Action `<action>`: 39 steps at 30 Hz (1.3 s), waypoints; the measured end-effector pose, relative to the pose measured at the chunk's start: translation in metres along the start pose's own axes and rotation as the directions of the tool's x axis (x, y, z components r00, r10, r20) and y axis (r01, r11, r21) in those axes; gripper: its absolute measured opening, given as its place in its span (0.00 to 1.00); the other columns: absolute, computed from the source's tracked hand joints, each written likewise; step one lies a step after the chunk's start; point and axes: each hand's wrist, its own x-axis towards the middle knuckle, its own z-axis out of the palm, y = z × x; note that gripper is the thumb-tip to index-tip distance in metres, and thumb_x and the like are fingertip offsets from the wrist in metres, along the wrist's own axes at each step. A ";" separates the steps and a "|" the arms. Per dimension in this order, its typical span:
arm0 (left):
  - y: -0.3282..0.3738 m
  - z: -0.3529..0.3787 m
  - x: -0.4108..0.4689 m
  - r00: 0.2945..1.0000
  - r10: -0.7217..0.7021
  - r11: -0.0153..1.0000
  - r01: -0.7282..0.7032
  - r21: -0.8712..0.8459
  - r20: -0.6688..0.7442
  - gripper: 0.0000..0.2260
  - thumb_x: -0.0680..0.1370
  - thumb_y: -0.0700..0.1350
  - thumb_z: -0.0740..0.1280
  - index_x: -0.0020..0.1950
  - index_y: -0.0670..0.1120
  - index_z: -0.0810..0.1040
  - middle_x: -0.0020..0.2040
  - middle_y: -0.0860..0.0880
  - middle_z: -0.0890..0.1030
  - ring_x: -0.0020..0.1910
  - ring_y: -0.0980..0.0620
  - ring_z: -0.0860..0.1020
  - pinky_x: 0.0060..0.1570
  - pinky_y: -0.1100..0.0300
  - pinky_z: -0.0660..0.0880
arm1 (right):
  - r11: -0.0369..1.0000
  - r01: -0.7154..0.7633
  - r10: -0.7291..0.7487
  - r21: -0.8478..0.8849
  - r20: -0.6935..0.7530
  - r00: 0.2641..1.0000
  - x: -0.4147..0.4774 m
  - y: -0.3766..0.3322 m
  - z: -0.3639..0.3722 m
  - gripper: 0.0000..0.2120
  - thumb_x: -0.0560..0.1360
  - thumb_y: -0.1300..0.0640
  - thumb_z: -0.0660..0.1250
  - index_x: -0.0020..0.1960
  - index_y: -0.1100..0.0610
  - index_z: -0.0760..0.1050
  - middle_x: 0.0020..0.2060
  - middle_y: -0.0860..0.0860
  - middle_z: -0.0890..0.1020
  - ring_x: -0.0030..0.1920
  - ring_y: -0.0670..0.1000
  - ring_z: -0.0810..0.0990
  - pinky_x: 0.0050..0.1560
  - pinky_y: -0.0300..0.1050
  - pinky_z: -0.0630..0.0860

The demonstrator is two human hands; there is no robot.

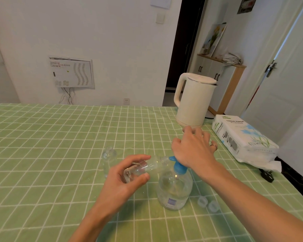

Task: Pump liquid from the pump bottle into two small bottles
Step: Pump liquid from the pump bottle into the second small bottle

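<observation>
My left hand point(124, 179) grips a small bottle point(147, 167), tilted against the pump bottle point(173, 191)'s spout point(171, 158) to catch liquid; my right hand point(192, 151), fingers loose, presses its top.

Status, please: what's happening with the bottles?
Left hand holds small bottle tilted at blue spout. Right hand atop pump bottle. Second bottle stands upright. Nothing blocking.

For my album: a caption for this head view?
Left hand holds a small bottle to the pump bottle's spout; right hand rests on the blue pump head.
</observation>
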 end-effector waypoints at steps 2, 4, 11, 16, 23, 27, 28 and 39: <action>-0.001 0.000 0.000 1.000 -0.002 1.000 0.002 -0.003 0.000 0.19 0.69 0.55 0.75 0.60 0.62 0.85 0.60 0.56 0.85 0.58 0.53 0.84 0.57 0.58 0.83 | 1.000 0.000 0.000 0.002 -0.004 1.000 0.000 0.000 0.000 0.21 0.78 0.49 0.55 0.69 0.55 0.65 0.70 0.57 0.67 0.71 0.61 0.60 0.71 0.68 0.55; -0.001 0.000 0.000 1.000 -0.005 1.000 0.005 -0.009 0.003 0.19 0.69 0.55 0.75 0.60 0.61 0.85 0.60 0.55 0.86 0.58 0.51 0.85 0.57 0.56 0.83 | 1.000 0.005 -0.005 0.003 -0.016 1.000 -0.001 0.000 -0.002 0.21 0.78 0.49 0.55 0.68 0.55 0.66 0.69 0.57 0.67 0.71 0.62 0.61 0.71 0.68 0.55; -0.001 -0.001 0.000 1.000 -0.007 1.000 0.007 0.009 -0.007 0.19 0.70 0.56 0.75 0.60 0.63 0.84 0.60 0.55 0.85 0.57 0.52 0.85 0.58 0.52 0.82 | 1.000 0.019 -0.018 0.002 -0.048 0.999 0.002 0.000 -0.007 0.19 0.78 0.49 0.56 0.66 0.55 0.66 0.66 0.57 0.69 0.69 0.61 0.63 0.70 0.68 0.58; -0.002 -0.002 0.000 1.000 -0.009 1.000 0.009 0.014 -0.011 0.19 0.70 0.56 0.75 0.61 0.63 0.84 0.60 0.56 0.86 0.57 0.53 0.84 0.59 0.53 0.81 | 1.000 0.014 -0.014 0.009 -0.023 1.000 0.000 0.000 -0.002 0.19 0.78 0.50 0.56 0.66 0.54 0.67 0.67 0.57 0.69 0.70 0.61 0.63 0.71 0.68 0.58; 0.000 0.000 0.000 1.000 0.000 1.000 0.000 -0.016 0.008 0.19 0.70 0.55 0.76 0.61 0.60 0.84 0.59 0.53 0.86 0.56 0.51 0.85 0.54 0.61 0.82 | 1.000 0.019 -0.018 0.016 -0.042 0.999 -0.002 0.000 -0.003 0.19 0.78 0.50 0.57 0.67 0.54 0.68 0.69 0.56 0.69 0.71 0.60 0.63 0.71 0.68 0.57; -0.001 0.000 0.000 1.000 0.007 1.000 -0.007 -0.011 0.007 0.19 0.70 0.54 0.76 0.61 0.60 0.85 0.59 0.54 0.86 0.57 0.53 0.85 0.55 0.62 0.81 | 0.999 0.038 -0.037 0.005 -0.079 0.996 -0.001 0.000 -0.007 0.20 0.77 0.49 0.57 0.67 0.54 0.68 0.66 0.56 0.71 0.69 0.60 0.64 0.70 0.68 0.60; -0.001 0.000 0.000 1.000 0.009 1.000 -0.009 -0.014 0.007 0.19 0.70 0.54 0.76 0.61 0.61 0.85 0.59 0.54 0.86 0.57 0.53 0.85 0.55 0.63 0.81 | 0.999 0.042 -0.042 0.002 -0.084 0.996 -0.001 0.000 -0.008 0.19 0.77 0.49 0.56 0.67 0.54 0.68 0.66 0.56 0.71 0.69 0.59 0.64 0.69 0.67 0.60; -0.001 -0.001 0.000 1.000 0.013 1.000 -0.013 0.011 0.004 0.19 0.71 0.55 0.75 0.61 0.62 0.84 0.60 0.56 0.85 0.59 0.53 0.84 0.56 0.58 0.81 | 1.000 0.021 -0.021 0.003 -0.032 0.999 -0.004 -0.002 -0.003 0.19 0.78 0.51 0.56 0.67 0.54 0.69 0.69 0.56 0.69 0.72 0.60 0.62 0.72 0.68 0.57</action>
